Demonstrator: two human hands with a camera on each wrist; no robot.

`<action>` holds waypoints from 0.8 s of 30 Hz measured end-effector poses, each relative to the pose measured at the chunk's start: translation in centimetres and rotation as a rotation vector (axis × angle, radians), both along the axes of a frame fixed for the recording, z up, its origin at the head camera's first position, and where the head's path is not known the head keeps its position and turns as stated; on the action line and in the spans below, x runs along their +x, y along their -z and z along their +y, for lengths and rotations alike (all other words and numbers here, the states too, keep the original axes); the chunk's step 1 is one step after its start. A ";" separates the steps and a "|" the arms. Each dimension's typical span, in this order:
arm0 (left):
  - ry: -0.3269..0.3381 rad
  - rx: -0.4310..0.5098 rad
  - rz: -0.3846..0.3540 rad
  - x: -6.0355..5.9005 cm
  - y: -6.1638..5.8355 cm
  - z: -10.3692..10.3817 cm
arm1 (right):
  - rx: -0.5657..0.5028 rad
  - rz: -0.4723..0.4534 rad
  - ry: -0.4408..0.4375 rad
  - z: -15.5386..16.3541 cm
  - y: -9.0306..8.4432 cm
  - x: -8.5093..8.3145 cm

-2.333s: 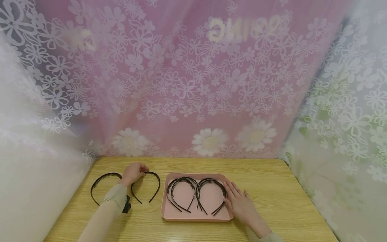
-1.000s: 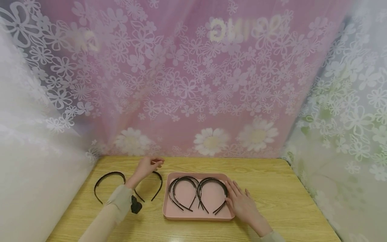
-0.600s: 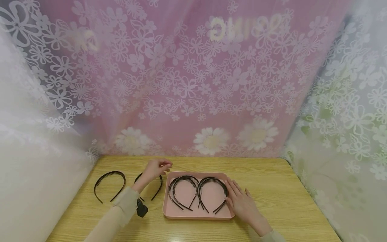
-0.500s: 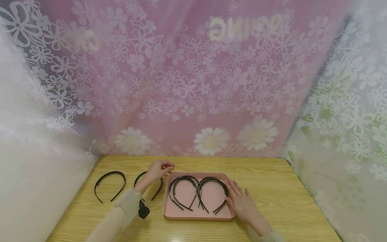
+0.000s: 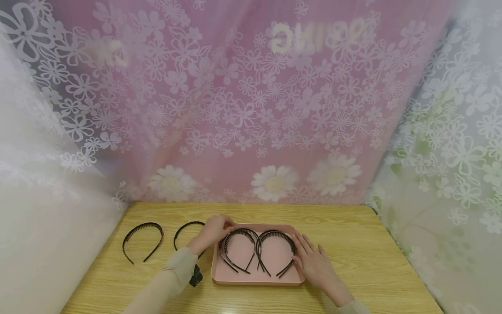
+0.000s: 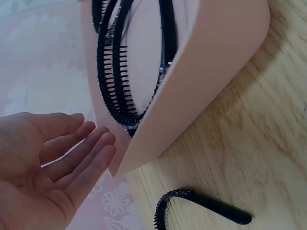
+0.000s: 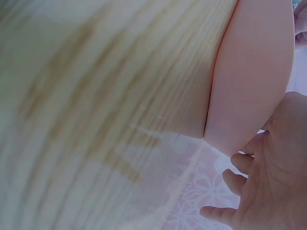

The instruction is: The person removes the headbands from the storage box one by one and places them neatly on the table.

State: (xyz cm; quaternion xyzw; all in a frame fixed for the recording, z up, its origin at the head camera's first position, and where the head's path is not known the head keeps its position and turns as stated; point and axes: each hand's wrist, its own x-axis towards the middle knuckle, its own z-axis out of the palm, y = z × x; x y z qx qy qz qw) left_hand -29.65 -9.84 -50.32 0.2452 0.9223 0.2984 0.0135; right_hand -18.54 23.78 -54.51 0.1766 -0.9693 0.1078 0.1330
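Head view: two black toothed headbands lie left of the pink tray; left hand just moved to its far-left corner, fingers loosely bent, holding nothing, so both hands are at it now. Inside, overlapping headbands, kinda glittery. Right hand rests along its right rim, fingers straight.

Tray pink; headbands black (silver-flecked in places); table yellow wood-grain; backdrop pink, white-flowered.

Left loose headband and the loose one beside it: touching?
Apart. The head view shows a strip of bare table between the left headband and the other loose headband.
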 end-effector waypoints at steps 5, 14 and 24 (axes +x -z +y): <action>0.028 -0.062 0.034 0.0 0.4 0.5 | 0.022 -0.002 0.004 0.1 0.2 0.0; 0.014 -0.103 0.047 0.2 0.9 0.9 | 0.009 -0.061 0.028 -0.2 -0.3 0.1; 0.003 -0.152 0.026 0.2 1.0 1.2 | 0.031 0.060 -0.007 0.4 0.8 -0.2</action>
